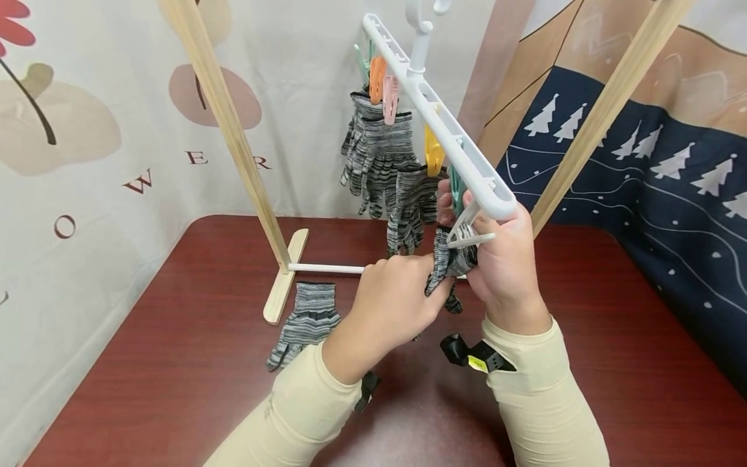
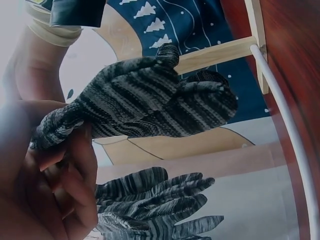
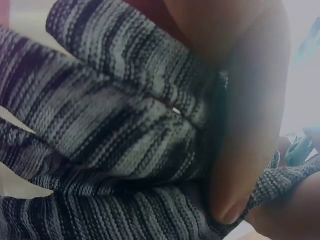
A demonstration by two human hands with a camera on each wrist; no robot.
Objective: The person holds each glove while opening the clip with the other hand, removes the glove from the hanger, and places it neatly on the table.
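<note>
A black-and-grey striped knit glove is pinched at its gathered cuff by my left hand; its fingers point away from that hand. My right hand is at the near end of the white hanger bar, its fingers around the light grey clothespin there, partly hidden by the bar. The clothespin is against the glove cuff. In the right wrist view a fingertip lies across striped knit fabric. A green clothespin hangs beside my right fingers.
Several striped gloves hang from orange, pink and yellow clothespins. Another glove lies on the red-brown table, left of my left forearm. Wooden posts and a white crossbar frame the hanger.
</note>
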